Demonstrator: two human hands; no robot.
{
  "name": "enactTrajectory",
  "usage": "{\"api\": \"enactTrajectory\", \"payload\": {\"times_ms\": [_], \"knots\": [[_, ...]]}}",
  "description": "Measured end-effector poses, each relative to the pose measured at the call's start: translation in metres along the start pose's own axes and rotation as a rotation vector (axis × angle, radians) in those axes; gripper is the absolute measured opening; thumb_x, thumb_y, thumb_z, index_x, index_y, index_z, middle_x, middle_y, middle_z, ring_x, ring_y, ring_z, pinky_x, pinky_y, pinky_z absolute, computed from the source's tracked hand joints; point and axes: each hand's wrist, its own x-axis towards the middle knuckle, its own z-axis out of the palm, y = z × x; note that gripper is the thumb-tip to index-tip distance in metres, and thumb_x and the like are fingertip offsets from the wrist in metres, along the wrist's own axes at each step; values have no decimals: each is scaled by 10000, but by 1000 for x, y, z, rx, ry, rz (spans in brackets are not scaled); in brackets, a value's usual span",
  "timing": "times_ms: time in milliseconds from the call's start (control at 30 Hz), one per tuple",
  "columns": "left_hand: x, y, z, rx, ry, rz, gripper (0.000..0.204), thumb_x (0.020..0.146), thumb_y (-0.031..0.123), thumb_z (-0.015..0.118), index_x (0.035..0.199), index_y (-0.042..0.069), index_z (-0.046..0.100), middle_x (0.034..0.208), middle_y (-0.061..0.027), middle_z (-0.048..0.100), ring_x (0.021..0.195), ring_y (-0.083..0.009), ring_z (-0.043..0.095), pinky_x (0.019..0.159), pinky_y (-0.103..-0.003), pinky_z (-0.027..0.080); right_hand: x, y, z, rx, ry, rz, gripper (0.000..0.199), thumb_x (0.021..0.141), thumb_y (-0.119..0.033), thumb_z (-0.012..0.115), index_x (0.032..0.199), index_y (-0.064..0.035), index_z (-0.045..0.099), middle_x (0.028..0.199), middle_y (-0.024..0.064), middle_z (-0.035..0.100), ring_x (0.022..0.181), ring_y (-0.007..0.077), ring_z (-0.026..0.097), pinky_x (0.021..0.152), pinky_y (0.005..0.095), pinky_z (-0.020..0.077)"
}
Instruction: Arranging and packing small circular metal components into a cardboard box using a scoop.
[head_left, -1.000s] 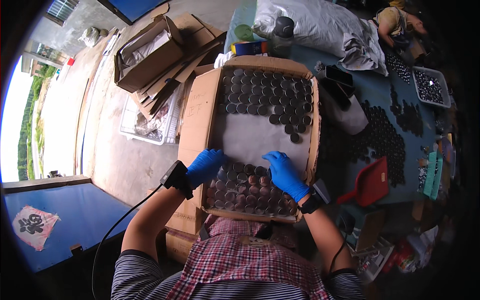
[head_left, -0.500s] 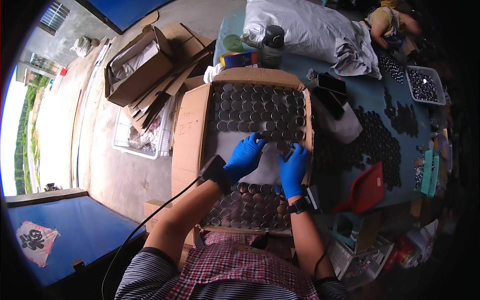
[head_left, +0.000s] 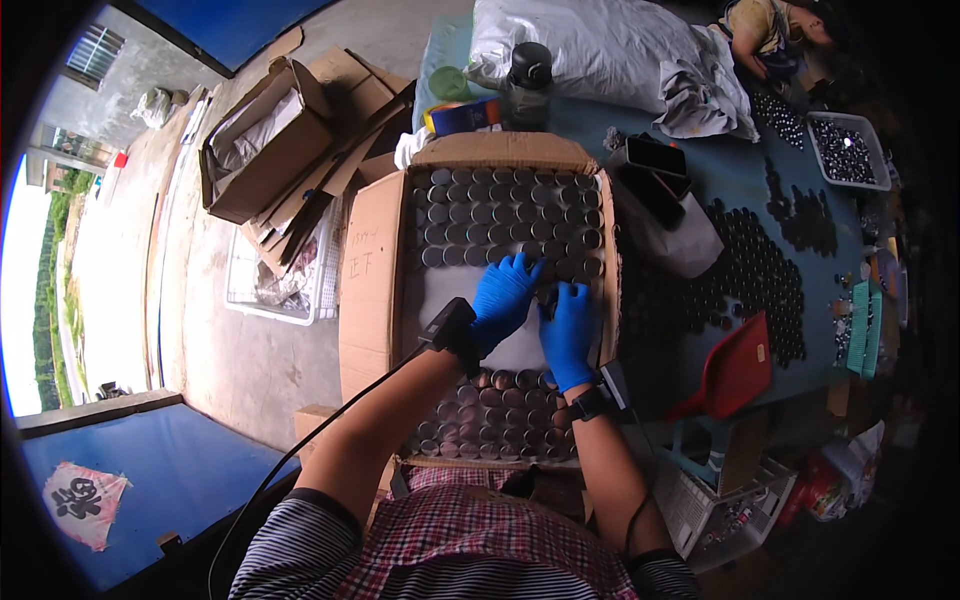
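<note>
An open cardboard box (head_left: 372,270) stands before me, holding rows of small dark round discs (head_left: 495,212) at its far end. More discs (head_left: 495,410), shinier on top, fill the near end, with a bare grey sheet (head_left: 432,310) between the two groups. My left hand (head_left: 502,303), in a blue glove, has its fingers curled at the near edge of the far rows; what they grip, if anything, is hidden. Close beside it, my gloved right hand (head_left: 568,338) pinches a dark disc (head_left: 547,298) between thumb and fingers, above the box.
Many loose dark discs (head_left: 755,275) cover the table on the right, near a red dustpan (head_left: 735,368) and phones (head_left: 655,158). A white sack (head_left: 600,60) and dark-lidded bottle (head_left: 528,80) stand behind the box. Flattened cardboard (head_left: 300,215) lies left. Another person (head_left: 765,40) sits far right.
Both hands have shifted slightly; my right hand has come left and nearer to my left hand. The whole view has tilted a little.
</note>
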Motion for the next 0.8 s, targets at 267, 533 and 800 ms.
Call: {"api": "enactTrajectory", "payload": {"times_ms": [267,533,800], "knots": [[6,-3,6,33,21,154,451,767,71,638,1209,102,554,1109,-153,553,968,-363,574,780,-435,494,-7,8,-6,-29,-42,-90,290,795,-114,696,1051,-55,573,1039,178,559,941,395,576,778,484,479],[-30,-37,-8,62,-135,287,228,817,133,632,1042,107,606,960,-126,557,892,-339,586,687,-434,509,-29,11,-13,-36,-221,-162,394,771,-140,738,1116,-74,560,1068,155,548,1010,367,552,795,467,494],[-121,-93,-55,65,-263,195,232,811,128,644,1042,128,623,953,-126,559,892,-344,582,710,-433,507,-38,-43,22,92,-267,-395,248,752,-59,675,973,-54,562,1001,157,549,956,349,566,785,446,506]]}}
